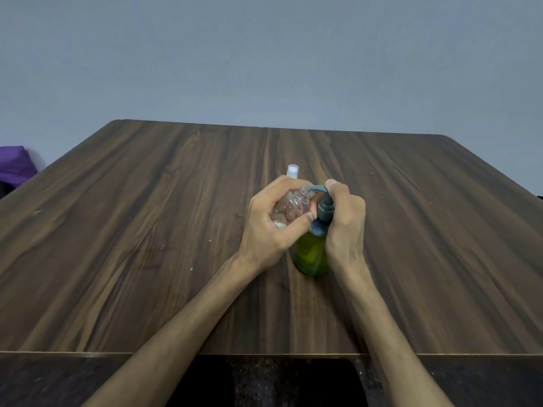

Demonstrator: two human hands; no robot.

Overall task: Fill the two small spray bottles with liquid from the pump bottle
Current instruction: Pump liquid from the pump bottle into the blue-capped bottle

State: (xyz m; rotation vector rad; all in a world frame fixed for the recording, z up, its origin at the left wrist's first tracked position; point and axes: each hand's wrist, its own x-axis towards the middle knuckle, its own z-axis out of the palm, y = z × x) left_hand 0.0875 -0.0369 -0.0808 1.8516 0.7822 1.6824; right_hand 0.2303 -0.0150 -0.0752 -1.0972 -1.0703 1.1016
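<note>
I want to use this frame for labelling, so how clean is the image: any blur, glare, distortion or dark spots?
Head view: wide-angle bend at the table edges; soft, even light, no glare on the wood; left hand and right hand fairly sharp; clear spray bottle hard to read against the fingers; green pump bottle partly hidden; bottom centre very dark.

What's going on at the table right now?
A person is filling a small clear spray bottle from a green pump bottle that stands on the wooden table. The left hand holds the small bottle tilted, its open threaded neck up against the pump's spout. The right hand is wrapped around the pump head, thumb on top. A white spray cap shows just behind the left hand. How full the small bottle is cannot be told.
</note>
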